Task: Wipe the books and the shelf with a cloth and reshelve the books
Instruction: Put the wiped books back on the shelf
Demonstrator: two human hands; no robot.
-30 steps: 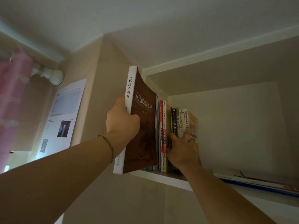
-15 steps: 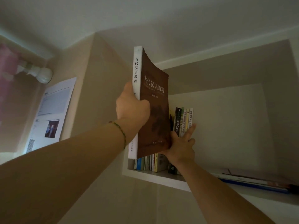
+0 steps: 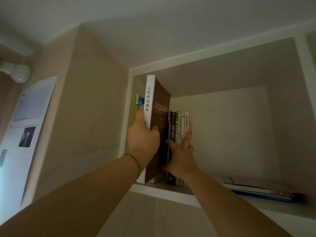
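From the head camera, looking up: a white box-shaped shelf (image 3: 164,194) with flat matte walls is holding a short row of upright paperback books. At its left end yellow and blue spines (image 3: 138,106) are standing against the side wall; at the right of the row a dark-spined book (image 3: 173,127) and several pale green and cream spines (image 3: 182,127) are standing together. Further right, flat books (image 3: 263,192) are lying stacked on the shelf floor.

The brown book (image 3: 158,120), a thick paperback with a white spine and matte brown cover, is standing upright in the gap in the row, its long axis vertical, spine facing outward, top rising above its neighbours, its lower end at the shelf's front edge.

The left hand (image 3: 142,141) is gripping it, fingers curled round the spine, thumb on the cover. The right hand (image 3: 181,158) is pressing straight, spread fingers (image 3: 188,135) against the pale spines, just beside the brown book.

A paper sheet (image 3: 29,124) is hanging on the left wall.
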